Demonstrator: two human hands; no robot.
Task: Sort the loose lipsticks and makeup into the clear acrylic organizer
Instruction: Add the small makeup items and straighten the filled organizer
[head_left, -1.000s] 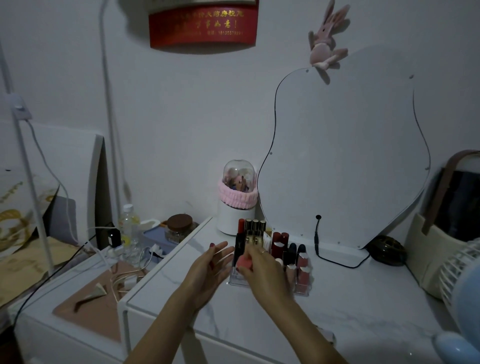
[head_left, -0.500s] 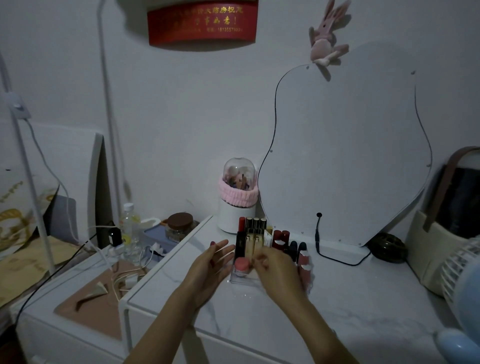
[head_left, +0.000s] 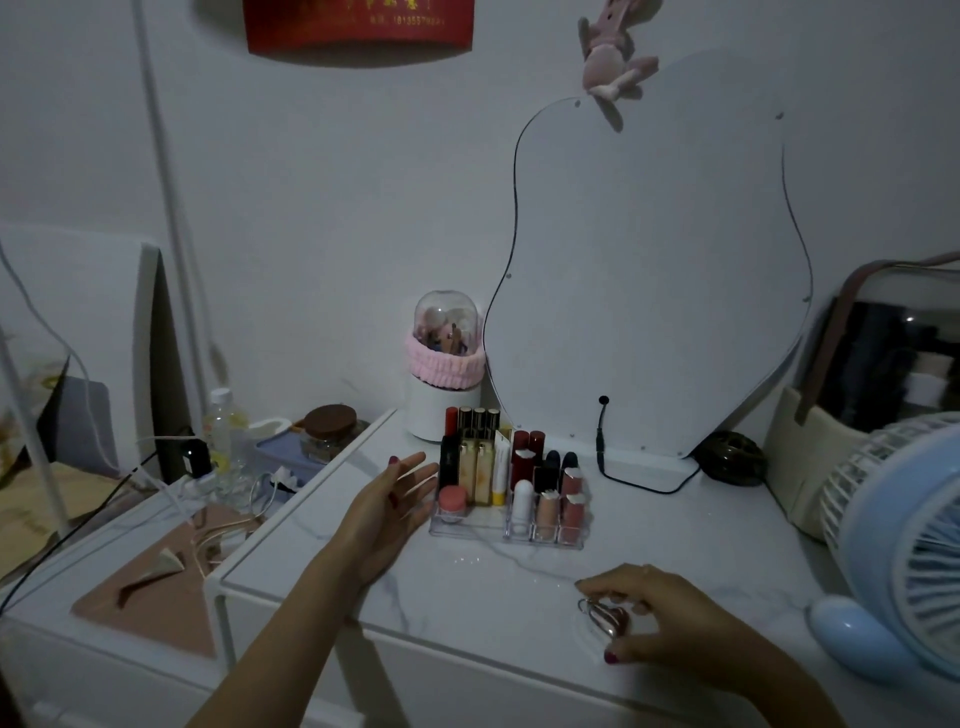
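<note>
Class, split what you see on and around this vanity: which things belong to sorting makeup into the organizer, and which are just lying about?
Belongs to the job:
clear acrylic organizer
lipsticks
pink jar
shiny item under right hand
left hand

Just lying about:
mirror
blue fan
plush rabbit
water bottle

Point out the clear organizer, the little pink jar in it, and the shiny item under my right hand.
clear organizer (head_left: 470, 529): head view, bare front tray.
pink jar (head_left: 451, 500): head view, its lid.
shiny item (head_left: 605, 618): head view, its metal middle.
</note>
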